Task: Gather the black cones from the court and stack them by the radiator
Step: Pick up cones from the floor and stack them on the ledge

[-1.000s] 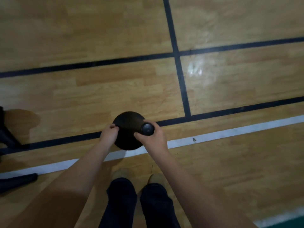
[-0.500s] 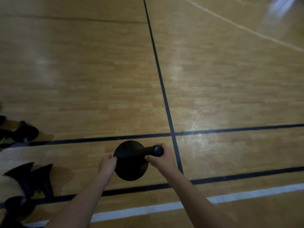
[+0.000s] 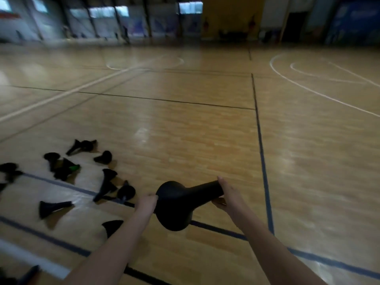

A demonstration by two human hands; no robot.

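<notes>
Wide wooden court floor (image 3: 185, 128) crossed by dark and white lines, hall wall far off, blurred. Scattered black cones (image 3: 61, 169) lie tipped on floor at near left. Held cone (image 3: 181, 202) in mid-air, on its side, near centre, wide base left, narrow end right. Left hand (image 3: 146, 204) pinches base rim. Right hand (image 3: 227, 195) wrapped around narrow end.
</notes>
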